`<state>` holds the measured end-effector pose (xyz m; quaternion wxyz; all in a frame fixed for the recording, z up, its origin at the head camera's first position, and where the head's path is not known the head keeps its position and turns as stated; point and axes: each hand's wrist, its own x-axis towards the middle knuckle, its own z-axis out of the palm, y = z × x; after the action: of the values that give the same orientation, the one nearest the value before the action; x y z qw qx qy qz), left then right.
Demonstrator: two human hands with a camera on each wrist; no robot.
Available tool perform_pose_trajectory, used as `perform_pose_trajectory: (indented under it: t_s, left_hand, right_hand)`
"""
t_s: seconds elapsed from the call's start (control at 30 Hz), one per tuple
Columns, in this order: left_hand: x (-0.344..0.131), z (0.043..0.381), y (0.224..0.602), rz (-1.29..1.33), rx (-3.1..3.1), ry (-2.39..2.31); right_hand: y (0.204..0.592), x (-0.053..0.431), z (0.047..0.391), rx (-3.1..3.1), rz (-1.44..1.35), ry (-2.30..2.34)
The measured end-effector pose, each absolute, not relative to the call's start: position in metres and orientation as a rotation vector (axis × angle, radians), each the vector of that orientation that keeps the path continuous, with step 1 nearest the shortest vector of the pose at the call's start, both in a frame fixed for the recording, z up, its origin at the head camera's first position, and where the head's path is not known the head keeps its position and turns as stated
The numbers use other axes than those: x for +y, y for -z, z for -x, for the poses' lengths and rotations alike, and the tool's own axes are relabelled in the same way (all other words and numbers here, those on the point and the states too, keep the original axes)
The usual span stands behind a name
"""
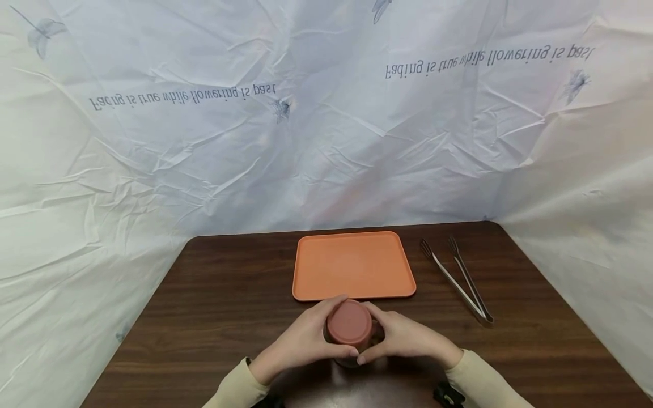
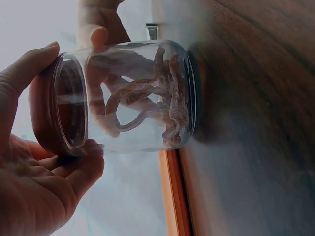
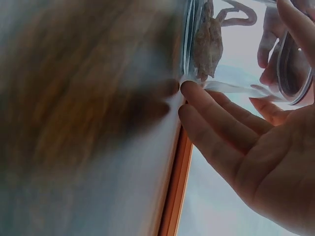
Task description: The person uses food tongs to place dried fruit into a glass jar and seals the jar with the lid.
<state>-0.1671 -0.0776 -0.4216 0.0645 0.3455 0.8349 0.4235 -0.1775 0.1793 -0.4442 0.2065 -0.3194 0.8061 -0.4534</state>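
A clear jar with a reddish-brown lid (image 1: pixel 349 322) stands upright on the table, just in front of the orange tray. Inside its see-through body (image 2: pixel 120 130) lie brown, curled, crusted pieces (image 2: pixel 176 96), mostly at the bottom. My left hand (image 1: pixel 306 335) grips the lid, thumb on one side and fingers on the other. From the other side my right hand (image 1: pixel 405 337) holds the jar's body between thumb and fingers. In the right wrist view the lower fingers of the right hand (image 3: pixel 261 152) reach down close to the jar's base.
Behind the jar lies an orange tray (image 1: pixel 354 263), flat on the dark wood table (image 1: pixel 219 317). Metal tongs (image 1: pixel 466 289) rest spread to its right. White printed sheeting (image 1: pixel 326 141) hangs behind the table and along both sides.
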Motion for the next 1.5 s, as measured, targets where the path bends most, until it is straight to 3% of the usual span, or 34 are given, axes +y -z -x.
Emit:
perform_pose_trajectory:
  t_s: [0.77, 1.23, 1.5]
  left_hand:
    - [-0.149, 0.172, 0.423, -0.77, 2.647, -1.191]
    - [-0.213, 0.222, 0.428, -0.366, 2.798, -1.273]
    - [-0.233, 0.255, 0.431, -0.282, 2.888, -1.281]
  right_hand:
    - [0.446, 0.196, 0.186, 2.256, 0.929, 1.12]
    - [0.441, 0.207, 0.201, 2.336, 0.821, 1.066]
    - [0.438, 0.206, 0.203, 2.344, 0.823, 1.083]
